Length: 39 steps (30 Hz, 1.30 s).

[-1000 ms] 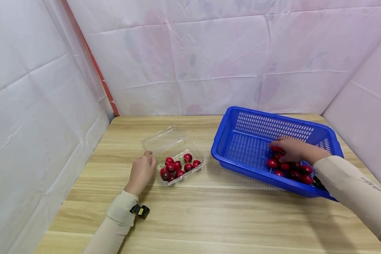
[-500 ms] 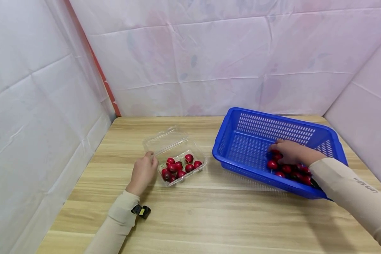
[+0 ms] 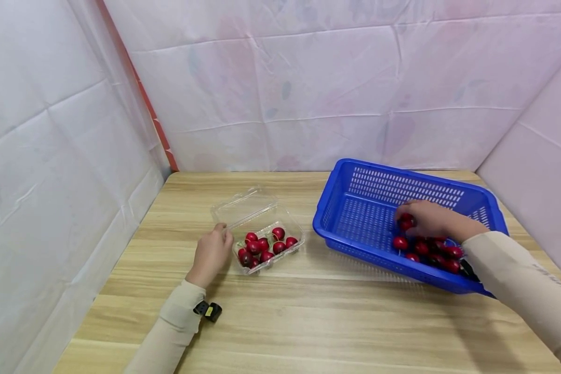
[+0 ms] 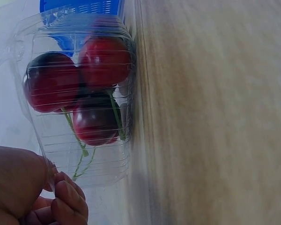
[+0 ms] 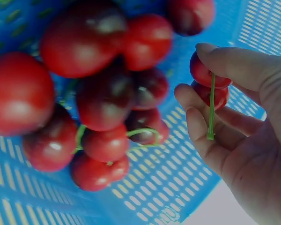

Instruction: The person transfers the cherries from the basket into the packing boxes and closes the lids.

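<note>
In the head view my left hand [image 3: 210, 253] is at the left side of a clear plastic clamshell box [image 3: 287, 217], whose lid [image 3: 244, 206] lies folded back. Thumb and fingers pinch the box's edge, as the left wrist view shows. Several dark red cherries [image 3: 266, 256] with green stems lie inside. Over at the right, my right hand [image 3: 427, 218] reaches into a blue plastic basket [image 3: 360, 221]. It holds two cherries [image 5: 202, 70] between thumb and fingers, a green stem hanging in front of them. More cherries [image 5: 103, 101] lie in the basket below the hand.
A pale wood table [image 3: 280, 322] carries both containers. White sheeting [image 3: 318, 93] rises behind and on both sides. Something dark [image 3: 469, 270] lies at the basket's right end, partly covered by the sleeve.
My right hand has shifted slightly within the basket, and the cherries in its grip show more clearly now. The left hand keeps its place at the box.
</note>
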### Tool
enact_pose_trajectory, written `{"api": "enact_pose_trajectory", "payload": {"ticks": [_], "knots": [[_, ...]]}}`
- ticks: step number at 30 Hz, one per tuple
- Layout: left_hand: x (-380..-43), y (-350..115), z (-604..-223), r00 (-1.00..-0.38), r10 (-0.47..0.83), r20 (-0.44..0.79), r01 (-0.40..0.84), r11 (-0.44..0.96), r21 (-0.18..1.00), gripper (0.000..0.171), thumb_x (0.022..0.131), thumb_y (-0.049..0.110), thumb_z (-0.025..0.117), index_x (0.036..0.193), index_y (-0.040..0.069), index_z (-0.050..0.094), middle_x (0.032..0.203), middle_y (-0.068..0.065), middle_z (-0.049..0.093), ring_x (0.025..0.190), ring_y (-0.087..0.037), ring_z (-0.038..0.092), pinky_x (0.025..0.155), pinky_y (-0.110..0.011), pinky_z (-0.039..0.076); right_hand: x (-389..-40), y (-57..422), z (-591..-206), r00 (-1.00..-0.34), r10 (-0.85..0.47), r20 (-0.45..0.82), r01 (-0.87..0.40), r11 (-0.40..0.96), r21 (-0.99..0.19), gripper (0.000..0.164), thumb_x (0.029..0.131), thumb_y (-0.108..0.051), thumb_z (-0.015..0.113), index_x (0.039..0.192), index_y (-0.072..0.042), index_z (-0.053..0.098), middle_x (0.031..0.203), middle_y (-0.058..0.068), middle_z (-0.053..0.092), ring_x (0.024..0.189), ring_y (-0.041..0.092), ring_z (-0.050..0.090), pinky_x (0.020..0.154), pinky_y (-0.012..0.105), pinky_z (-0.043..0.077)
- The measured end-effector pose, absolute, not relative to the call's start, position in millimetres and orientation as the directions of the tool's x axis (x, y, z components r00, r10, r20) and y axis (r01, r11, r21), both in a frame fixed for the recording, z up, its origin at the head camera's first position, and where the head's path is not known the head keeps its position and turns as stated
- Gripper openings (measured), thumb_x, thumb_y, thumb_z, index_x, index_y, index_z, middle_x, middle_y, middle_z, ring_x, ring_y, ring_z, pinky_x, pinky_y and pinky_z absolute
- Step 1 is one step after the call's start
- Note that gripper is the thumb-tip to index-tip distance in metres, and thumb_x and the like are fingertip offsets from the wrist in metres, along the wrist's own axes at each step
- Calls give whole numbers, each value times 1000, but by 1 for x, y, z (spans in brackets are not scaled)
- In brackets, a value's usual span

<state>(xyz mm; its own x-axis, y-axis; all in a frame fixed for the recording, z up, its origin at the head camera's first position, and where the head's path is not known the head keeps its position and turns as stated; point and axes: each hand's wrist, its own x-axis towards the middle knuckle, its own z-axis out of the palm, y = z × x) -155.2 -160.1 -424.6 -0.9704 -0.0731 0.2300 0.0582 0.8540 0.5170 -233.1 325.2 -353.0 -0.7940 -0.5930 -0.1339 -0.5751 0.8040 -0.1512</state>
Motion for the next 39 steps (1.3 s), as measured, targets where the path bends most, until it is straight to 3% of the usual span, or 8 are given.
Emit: {"api": "enact_pose_trajectory", "payload": {"ticks": [7, 13, 26, 39], "knots": [[-155, -159, -425, -971, -71, 229, 59, 856, 514, 35, 97, 12, 47, 120, -11, 58, 45, 2, 36, 38, -10, 28, 36, -24, 29, -232, 321, -336, -806, -590, -50, -578, 802, -148, 29, 75, -1, 77, 103, -5, 68, 106, 12, 63, 90, 26, 59, 78, 48, 54], [-155, -159, -424, -971, -79, 224, 49, 856, 515, 36, 96, 13, 47, 120, -11, 58, 45, 1, 37, 38, -11, 30, 36, -25, 30, -225, 312, -326, -776, -630, 5, -623, 765, -163, 29, 77, -1, 77, 103, -9, 68, 111, 13, 62, 95, 28, 59, 80, 49, 54], [-154, -159, -421, -975, -75, 208, 44, 855, 516, 36, 97, 13, 47, 122, -11, 57, 45, 1, 36, 38, -11, 29, 36, -25, 29, -215, 292, -304, -749, -662, 32, -659, 739, -142, 31, 77, 0, 76, 106, -8, 67, 117, 14, 61, 105, 33, 58, 84, 52, 53], [-154, -159, -421, -977, -72, 202, 44, 856, 515, 36, 97, 13, 47, 123, -11, 56, 46, 1, 37, 38, -10, 29, 35, -23, 28, -202, 252, -283, -688, -722, 76, -724, 675, -144, 34, 78, 1, 76, 109, -10, 66, 122, 13, 58, 104, 29, 59, 81, 44, 56]]}}
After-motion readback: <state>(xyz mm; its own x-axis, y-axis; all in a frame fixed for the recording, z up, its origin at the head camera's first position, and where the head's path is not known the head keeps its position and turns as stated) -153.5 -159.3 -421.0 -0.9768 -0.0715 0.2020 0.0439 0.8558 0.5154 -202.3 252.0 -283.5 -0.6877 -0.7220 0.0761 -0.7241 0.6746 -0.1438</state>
